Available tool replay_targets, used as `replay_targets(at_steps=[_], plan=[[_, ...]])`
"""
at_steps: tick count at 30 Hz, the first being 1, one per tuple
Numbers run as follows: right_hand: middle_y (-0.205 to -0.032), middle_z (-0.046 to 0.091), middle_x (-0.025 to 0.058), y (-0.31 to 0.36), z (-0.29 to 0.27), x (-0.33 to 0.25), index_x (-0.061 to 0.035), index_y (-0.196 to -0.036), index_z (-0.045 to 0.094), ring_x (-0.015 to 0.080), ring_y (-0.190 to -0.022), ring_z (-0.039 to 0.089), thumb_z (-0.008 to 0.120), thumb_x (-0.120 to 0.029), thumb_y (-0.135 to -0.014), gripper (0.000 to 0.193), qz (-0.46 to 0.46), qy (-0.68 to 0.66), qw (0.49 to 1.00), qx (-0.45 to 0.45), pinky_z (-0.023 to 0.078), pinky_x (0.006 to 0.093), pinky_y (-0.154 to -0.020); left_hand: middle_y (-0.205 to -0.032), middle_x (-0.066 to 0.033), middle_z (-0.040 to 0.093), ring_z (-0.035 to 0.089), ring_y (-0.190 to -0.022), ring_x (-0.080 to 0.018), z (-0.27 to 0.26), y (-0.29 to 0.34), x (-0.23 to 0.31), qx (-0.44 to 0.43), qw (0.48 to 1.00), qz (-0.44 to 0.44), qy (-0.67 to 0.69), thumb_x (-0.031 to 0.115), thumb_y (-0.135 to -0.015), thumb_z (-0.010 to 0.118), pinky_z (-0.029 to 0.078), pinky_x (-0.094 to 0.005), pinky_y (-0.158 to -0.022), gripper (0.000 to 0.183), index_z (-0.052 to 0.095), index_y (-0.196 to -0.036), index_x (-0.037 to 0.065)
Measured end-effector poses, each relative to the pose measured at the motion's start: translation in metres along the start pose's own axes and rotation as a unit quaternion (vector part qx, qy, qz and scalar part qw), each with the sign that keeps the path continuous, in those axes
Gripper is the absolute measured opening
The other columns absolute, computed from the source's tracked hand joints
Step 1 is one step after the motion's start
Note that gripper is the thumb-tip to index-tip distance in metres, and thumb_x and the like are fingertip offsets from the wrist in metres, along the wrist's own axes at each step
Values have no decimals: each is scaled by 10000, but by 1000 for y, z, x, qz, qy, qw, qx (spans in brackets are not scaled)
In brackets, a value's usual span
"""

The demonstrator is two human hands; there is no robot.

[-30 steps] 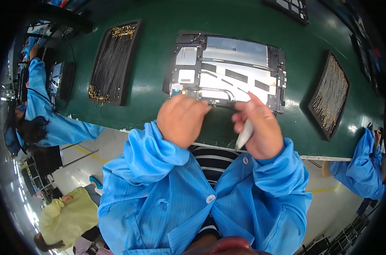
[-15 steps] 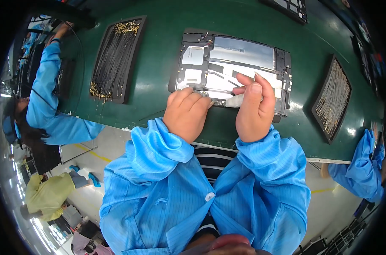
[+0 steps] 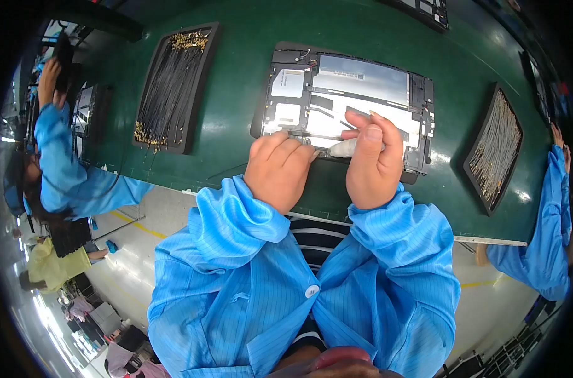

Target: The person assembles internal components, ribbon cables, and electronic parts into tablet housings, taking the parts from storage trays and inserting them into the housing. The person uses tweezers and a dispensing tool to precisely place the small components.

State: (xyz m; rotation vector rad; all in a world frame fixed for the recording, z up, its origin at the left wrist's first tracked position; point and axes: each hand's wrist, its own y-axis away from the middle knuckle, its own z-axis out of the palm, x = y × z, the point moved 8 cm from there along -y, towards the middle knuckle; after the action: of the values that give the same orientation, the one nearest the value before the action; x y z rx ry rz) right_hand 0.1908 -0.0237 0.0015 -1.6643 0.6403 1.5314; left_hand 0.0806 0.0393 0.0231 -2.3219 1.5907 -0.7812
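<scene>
An opened tablet-like device (image 3: pixel 362 94) lies in front of me, its black frame around bright silver panels with dark strips across them. My left hand (image 3: pixel 280 167) rests on its near edge at the left, fingers curled and pressed together. Whatever those fingertips press or pinch is hidden. In my right hand (image 3: pixel 376 160), thumb and fingers close round a whitish, wrapped-looking tool (image 3: pixel 344 148) whose exact kind I cannot make out. Its tapered end points left along the near edge, close to my left fingertips. A thin black cable (image 3: pixel 226 171) runs out leftward from beside my left hand.
On the green table (image 3: pixel 236 69), a black tray (image 3: pixel 187 126) of black cables with gold ends stands left. Another tray (image 3: pixel 466 165) of grey cables stands right. Part of another device (image 3: pixel 425 11) shows at the far edge. Co-workers' blue sleeves (image 3: pixel 63 170) reach in from both sides.
My right hand has shifted slightly left, bringing the tool's tip nearer my left fingertips. My left hand stays nearly still. Both neighbouring co-workers have moved their arms.
</scene>
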Motion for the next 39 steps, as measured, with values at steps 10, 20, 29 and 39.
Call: replay_targets(at_steps=[10,20,29,39], plan=[[-861,566,141,0,4,0,46,-932,459,194,-756,536,418,-171,-819,248,-13,7,1000,-9,402,279,-702,-765,-66,531,487,-801,-245,0,-1,2,-19,1000,4,-16,41,-594,601,365,-349,-731,190,543,-774,63],[-787,571,115,-14,45,-28,5,-963,413,134,-698,519,408,-195,-831,239,-31,236,933,-269,422,249,-626,-771,-63,531,479,-832,-241,3,2,-7,-22,1000,9,-9,74,-607,589,358,-351,-735,174,543,-775,64],[-740,565,109,-18,20,7,24,-904,459,175,-694,549,400,-221,-830,263,57,34,992,-111,427,267,-618,-792,-69,528,484,-817,-273,0,1,-4,-16,1000,-22,3,19,-560,627,379,-366,-722,231,554,-776,56],[-774,565,121,-14,17,6,11,-965,413,147,-685,521,397,-215,-835,261,28,11,993,-115,420,249,-628,-781,-67,530,472,-838,-251,2,1,-4,-20,1000,-10,-13,80,-617,590,358,-354,-737,174,543,-784,69]])
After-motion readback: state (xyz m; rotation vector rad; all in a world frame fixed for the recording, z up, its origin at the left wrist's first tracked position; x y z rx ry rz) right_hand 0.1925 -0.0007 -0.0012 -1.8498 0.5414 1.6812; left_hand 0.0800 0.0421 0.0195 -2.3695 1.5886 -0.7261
